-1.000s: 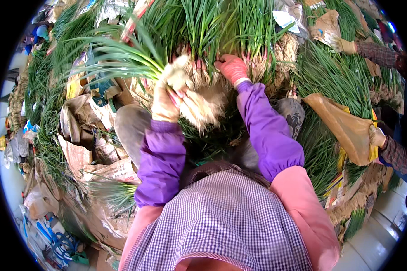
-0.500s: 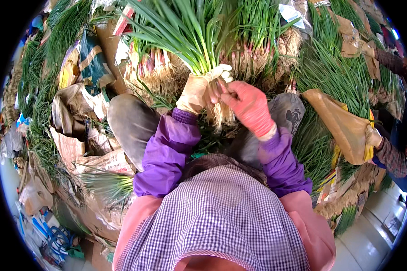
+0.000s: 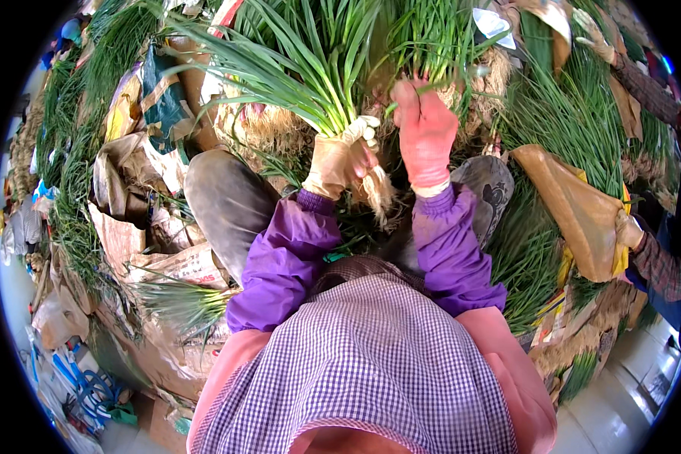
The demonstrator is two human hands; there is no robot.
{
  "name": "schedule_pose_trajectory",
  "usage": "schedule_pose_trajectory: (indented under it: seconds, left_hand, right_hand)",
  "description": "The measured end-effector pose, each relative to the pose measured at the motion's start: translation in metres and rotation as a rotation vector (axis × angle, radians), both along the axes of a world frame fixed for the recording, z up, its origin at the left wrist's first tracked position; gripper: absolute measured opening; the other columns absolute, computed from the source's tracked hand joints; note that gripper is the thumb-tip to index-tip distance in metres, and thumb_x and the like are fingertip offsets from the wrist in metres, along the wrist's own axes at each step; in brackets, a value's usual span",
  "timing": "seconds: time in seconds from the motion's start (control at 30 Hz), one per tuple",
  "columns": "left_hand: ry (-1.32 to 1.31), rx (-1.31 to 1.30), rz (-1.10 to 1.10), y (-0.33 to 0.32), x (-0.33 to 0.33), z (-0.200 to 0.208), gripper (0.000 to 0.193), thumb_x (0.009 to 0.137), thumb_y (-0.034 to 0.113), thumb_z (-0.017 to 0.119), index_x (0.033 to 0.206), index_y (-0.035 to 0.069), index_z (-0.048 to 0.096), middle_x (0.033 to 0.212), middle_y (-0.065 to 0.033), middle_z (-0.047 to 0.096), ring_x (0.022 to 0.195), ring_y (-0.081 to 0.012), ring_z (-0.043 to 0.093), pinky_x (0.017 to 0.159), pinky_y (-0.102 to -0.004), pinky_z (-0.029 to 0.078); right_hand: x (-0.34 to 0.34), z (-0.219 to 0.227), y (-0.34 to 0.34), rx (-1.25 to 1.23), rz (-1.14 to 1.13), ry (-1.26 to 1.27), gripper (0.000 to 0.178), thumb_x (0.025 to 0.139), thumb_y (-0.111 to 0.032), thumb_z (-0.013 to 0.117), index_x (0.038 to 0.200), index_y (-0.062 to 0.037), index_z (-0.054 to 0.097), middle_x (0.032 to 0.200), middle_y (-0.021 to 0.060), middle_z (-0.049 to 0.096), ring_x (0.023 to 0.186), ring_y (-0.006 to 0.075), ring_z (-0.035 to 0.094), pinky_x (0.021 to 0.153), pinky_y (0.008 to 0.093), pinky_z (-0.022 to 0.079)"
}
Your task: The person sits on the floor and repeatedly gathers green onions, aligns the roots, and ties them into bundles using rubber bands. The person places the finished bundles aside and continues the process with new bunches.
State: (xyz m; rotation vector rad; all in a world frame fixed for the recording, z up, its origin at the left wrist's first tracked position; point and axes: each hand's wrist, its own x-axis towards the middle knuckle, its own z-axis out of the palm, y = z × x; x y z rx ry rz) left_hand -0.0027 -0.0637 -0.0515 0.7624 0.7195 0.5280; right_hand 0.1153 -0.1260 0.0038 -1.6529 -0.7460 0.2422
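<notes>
My left hand (image 3: pixel 331 160), in a cream glove, is closed around a bunch of green onions (image 3: pixel 331 94). Their long leaves fan up and left, while pinkish stems and pale stringy roots (image 3: pixel 377 193) hang below the fist. To its right my right hand (image 3: pixel 427 140), in a coral-red glove, is closed at the foot of a standing row of green onions (image 3: pixel 430 38). A thin green onion leaf (image 3: pixel 391 109) pokes out beside its fingers, slightly blurred; the fingertips are partly hidden. Behind my left hand, more rooted onions (image 3: pixel 257 125) stand packed together.
Loose green onions (image 3: pixel 567 121) lie heaped at right. Another person's gloved hand (image 3: pixel 626 228) holds a brown sheet (image 3: pixel 571 216) there; their other hand (image 3: pixel 594 36) is farther back. Crumpled sacks (image 3: pixel 121 181) lie at left beside my knee (image 3: pixel 223 204). Blue straps (image 3: pixel 91 393) sit lower left.
My right hand has moved up and away from the held bunch to the standing onions. My left hand keeps its bunch, slightly lower. The other person's far hand has moved up and back.
</notes>
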Motion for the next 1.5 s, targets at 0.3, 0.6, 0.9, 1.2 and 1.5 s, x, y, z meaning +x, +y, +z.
schedule_pose_trajectory:
  seconds: [0.3,0.6,0.9,1.2,1.5]
  left_hand:
    - [0.016,0.036,-0.003,-0.009,-0.001,0.005,0.016,0.087,0.008,0.064,0.099,-0.002,0.062,0.080,-0.0098,0.068,0.063,-0.0168,0.063,0.052,-0.0260,0.050]
    - [-0.194,-0.211,-0.044,-0.003,-0.012,0.022,0.026,0.089,0.025,0.062,0.100,0.001,0.059,0.066,-0.0025,0.058,0.048,-0.0148,0.056,0.039,-0.0282,0.045]
    - [-0.332,-0.167,0.252,0.044,-0.044,0.072,0.061,0.092,0.022,0.058,0.142,0.001,0.031,0.071,0.0027,0.049,0.067,-0.0104,0.050,0.062,-0.0284,0.053]
    - [-0.243,-0.278,0.157,0.043,-0.063,0.008,0.035,0.095,0.022,0.053,0.117,-0.005,0.052,0.061,0.0060,0.036,0.055,-0.0073,0.037,0.059,-0.0252,0.043]
    - [-0.297,-0.382,0.049,0.024,-0.050,-0.004,0.030,0.090,0.024,0.062,0.103,-0.003,0.061,0.060,0.0014,0.049,0.054,-0.0134,0.054,0.045,-0.0250,0.045]
  right_hand:
    - [0.033,-0.030,0.034,-0.315,0.369,0.654,0.027,0.082,-0.013,0.066,0.103,0.0035,0.064,0.076,0.0041,0.062,0.058,0.0075,0.051,0.052,0.0226,0.041]
    - [0.007,0.017,-0.008,0.482,0.054,0.597,0.017,0.092,-0.016,0.058,0.096,-0.0002,0.062,0.087,0.0095,0.066,0.074,0.0152,0.064,0.066,0.0266,0.054]
    - [0.013,-0.071,-0.022,-0.751,0.558,0.019,0.040,0.085,-0.042,0.060,0.102,-0.0069,0.065,0.092,0.0135,0.068,0.080,0.0265,0.066,0.076,0.0375,0.052]
    - [0.010,-0.161,0.005,-0.610,0.251,0.217,0.029,0.077,-0.031,0.071,0.096,-0.0095,0.071,0.087,0.0082,0.070,0.076,0.0243,0.064,0.071,0.0332,0.050]
    - [0.025,0.017,-0.054,0.033,0.007,0.436,0.016,0.084,-0.007,0.067,0.095,0.0039,0.066,0.073,0.0026,0.062,0.068,0.0077,0.056,0.062,0.0211,0.043]
